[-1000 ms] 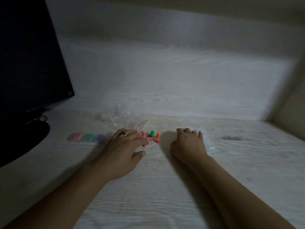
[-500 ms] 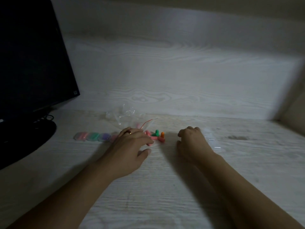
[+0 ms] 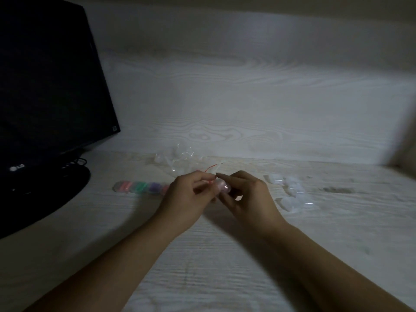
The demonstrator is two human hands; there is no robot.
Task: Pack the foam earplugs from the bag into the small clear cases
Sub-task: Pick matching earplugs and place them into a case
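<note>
Between my two hands, just above the pale wood-grain table [image 3: 225, 266], sits one small clear plastic case [image 3: 222, 185] with a pinkish tint. My left hand [image 3: 189, 199] curls in from the left, its fingertips pinching at the case's near edge. My right hand [image 3: 245, 197] comes in from the right, fingers bent round the case's other side, thumb and forefinger meeting at the top. So both grips are clamped on that one case; whether its lid is up or down, I cannot tell in this dim light.

Just behind my hands lies the crumpled clear plastic bag [image 3: 180, 157], with a thin red strip [image 3: 212, 167] along its mouth poking up over my knuckles. Any loose foam earplugs are hidden behind my hands.

Off to the left, a row of small cases with coloured contents [image 3: 139, 188] runs along the table: pink, green, purple, touching one another, the last one tucked behind my left hand. Off to the right, well apart from my right hand, a loose cluster of empty-looking clear cases [image 3: 290, 192] lies on the table.

Far left, a black LG monitor [image 3: 49, 86] stands on its round black base [image 3: 45, 199], cables trailing behind it. A pale wood-grain back panel [image 3: 247, 97] rises behind everything.
</note>
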